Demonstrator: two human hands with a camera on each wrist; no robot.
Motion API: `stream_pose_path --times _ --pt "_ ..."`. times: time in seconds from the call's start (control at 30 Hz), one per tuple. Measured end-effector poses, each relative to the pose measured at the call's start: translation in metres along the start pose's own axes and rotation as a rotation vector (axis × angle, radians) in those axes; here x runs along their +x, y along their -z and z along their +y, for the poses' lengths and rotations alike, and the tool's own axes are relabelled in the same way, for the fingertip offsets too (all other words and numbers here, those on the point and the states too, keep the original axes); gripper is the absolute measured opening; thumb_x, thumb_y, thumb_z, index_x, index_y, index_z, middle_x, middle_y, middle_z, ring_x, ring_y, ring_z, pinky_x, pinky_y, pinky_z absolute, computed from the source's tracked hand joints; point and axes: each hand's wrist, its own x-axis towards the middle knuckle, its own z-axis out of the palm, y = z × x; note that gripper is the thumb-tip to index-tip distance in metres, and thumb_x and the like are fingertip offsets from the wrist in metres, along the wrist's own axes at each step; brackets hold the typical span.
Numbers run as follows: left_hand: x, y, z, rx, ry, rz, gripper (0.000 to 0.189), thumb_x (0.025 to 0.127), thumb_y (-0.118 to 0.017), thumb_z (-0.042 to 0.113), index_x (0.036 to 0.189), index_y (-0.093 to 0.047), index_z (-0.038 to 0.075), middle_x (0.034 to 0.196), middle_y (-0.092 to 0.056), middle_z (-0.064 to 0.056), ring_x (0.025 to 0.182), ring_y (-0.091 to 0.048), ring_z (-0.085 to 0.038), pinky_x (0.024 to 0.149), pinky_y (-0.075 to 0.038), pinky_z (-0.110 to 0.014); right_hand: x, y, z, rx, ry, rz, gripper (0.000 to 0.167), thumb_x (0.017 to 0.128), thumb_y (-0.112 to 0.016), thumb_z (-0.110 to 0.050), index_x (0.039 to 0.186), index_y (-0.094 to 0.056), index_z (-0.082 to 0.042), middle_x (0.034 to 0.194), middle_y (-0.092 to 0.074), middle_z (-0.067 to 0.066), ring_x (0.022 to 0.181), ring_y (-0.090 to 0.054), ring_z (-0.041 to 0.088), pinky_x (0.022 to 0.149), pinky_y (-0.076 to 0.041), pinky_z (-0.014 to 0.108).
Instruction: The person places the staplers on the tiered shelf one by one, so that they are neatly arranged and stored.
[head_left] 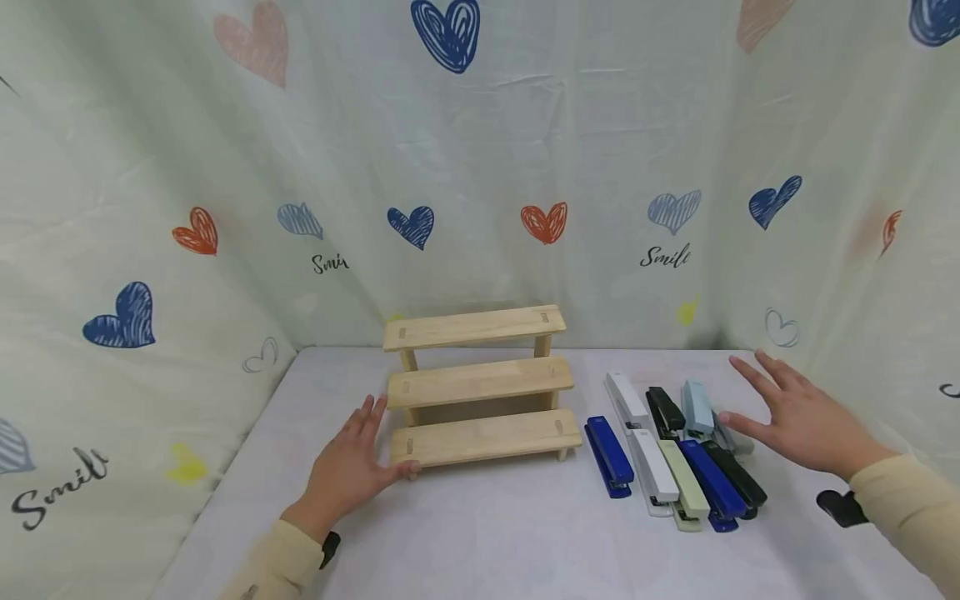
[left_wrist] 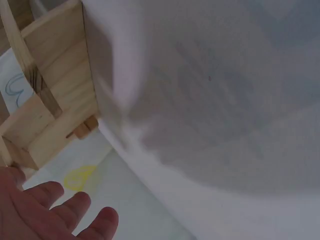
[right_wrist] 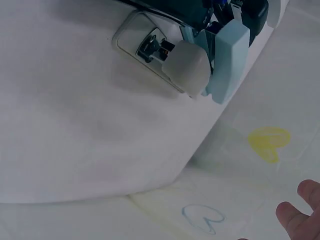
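A three-tier wooden step rack [head_left: 480,383] stands at the table's middle. My left hand [head_left: 348,462] is at its left end, fingers spread and thumb by the lowest step's front corner; whether it touches cannot be told. In the left wrist view, its fingers [left_wrist: 72,210] appear beside the rack's side frame [left_wrist: 65,60]. Over to the right, my right hand [head_left: 806,412] hovers with spread fingers, holding nothing. Close to it lie several staplers: light blue [head_left: 697,407], grey [right_wrist: 187,67], black [head_left: 733,477], blue [head_left: 712,479], pale green [head_left: 684,483] and white [head_left: 654,467].
A separate blue stapler [head_left: 609,454] lies between the rack and the stapler group. The table has a white cover [head_left: 480,533]. Behind and beside it hangs a pale curtain [head_left: 480,150] printed with hearts and lettering.
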Motion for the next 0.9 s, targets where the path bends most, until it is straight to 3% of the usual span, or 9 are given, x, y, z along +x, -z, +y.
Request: stream_pose_path --times 0.13,0.43,0.63,0.9 --pt "-0.005 -0.011 0.006 -0.052 0.045 -0.052 0.118 0.078 -0.065 0.076 0.157 -0.021 0.001 0.157 -0.029 -0.026 0.135 -0.040 -0.046 0.090 -0.049 -0.059 -0.002 -0.006 -0.004 0.060 -0.019 -0.026 0.098 0.091 -0.063 -0.060 0.161 -0.012 -0.013 0.156 -0.014 0.034 0.131 -0.026 0.062 0.091 -0.030 0.079" --pt "-0.007 -0.024 0.015 -0.141 0.073 -0.159 0.115 0.078 -0.067 0.073 0.159 -0.021 0.007 0.158 -0.031 -0.022 0.138 -0.038 -0.043 0.100 -0.041 -0.061 -0.012 -0.023 -0.005 0.167 -0.075 -0.098 0.095 0.094 -0.060 -0.058 0.161 -0.010 -0.015 0.155 -0.014 0.036 0.124 -0.031 0.067 0.083 -0.034 0.081" --pt "-0.007 -0.028 0.016 -0.131 0.082 -0.167 0.114 0.078 -0.065 0.076 0.158 -0.025 0.005 0.158 -0.030 -0.022 0.134 -0.043 -0.045 0.096 -0.045 -0.060 -0.023 -0.025 -0.010 0.251 -0.112 -0.134 0.093 0.095 -0.060 -0.057 0.161 -0.012 -0.013 0.148 -0.022 0.040 0.120 -0.037 0.067 0.083 -0.035 0.081" --pt "-0.008 -0.030 0.015 -0.135 0.076 -0.130 0.109 0.078 -0.069 0.072 0.156 -0.032 0.005 0.158 -0.031 -0.019 0.132 -0.046 -0.043 0.089 -0.050 -0.057 -0.040 -0.030 -0.016 0.351 -0.125 -0.167 0.086 0.097 -0.060 -0.052 0.160 -0.018 -0.012 0.131 -0.044 0.035 0.108 -0.055 0.055 0.075 -0.049 0.069"
